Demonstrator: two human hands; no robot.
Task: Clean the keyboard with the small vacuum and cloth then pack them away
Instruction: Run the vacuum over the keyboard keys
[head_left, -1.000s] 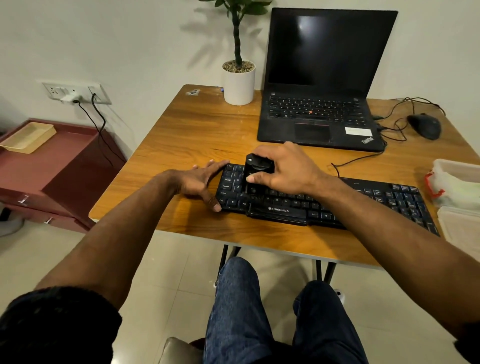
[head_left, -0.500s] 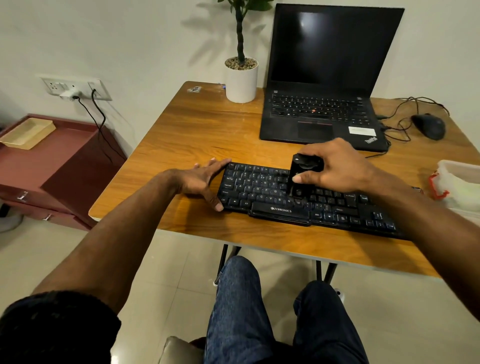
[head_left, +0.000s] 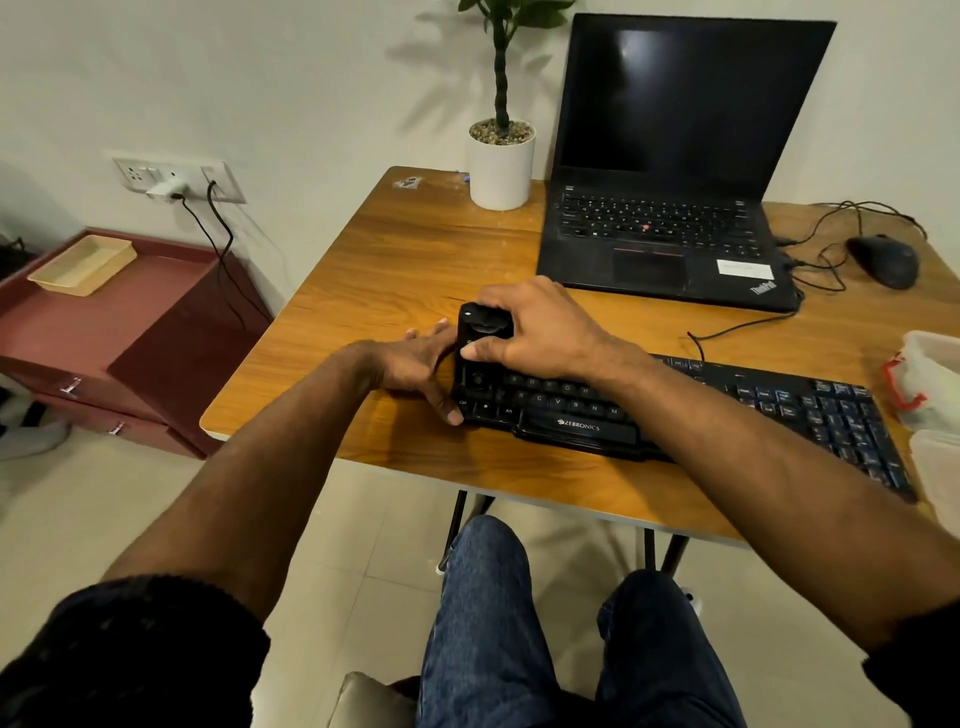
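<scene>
The right hand (head_left: 535, 332) grips the vacuum (head_left: 480, 343), upright on the left end of the keyboard (head_left: 675, 410). The left hand (head_left: 415, 364) lies flat, fingers straight, braced against the keyboard's left edge. The keyboard reads "ZEBRONICS" and sits near the front edge of the table (head_left: 415, 260). Behind stand a "ThinkPad" laptop (head_left: 670, 171) and a plant (head_left: 501, 156); a mouse (head_left: 883, 260) and cables lie far right.

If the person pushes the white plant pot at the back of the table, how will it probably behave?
The white plant pot is a straight cylinder filled with pebbles, so it probably feels heavy and slides rather than rolls. The tall plant stem rises far above it, so a high push may tip it. The wooden table looks smooth, so it may slide easily.
</scene>
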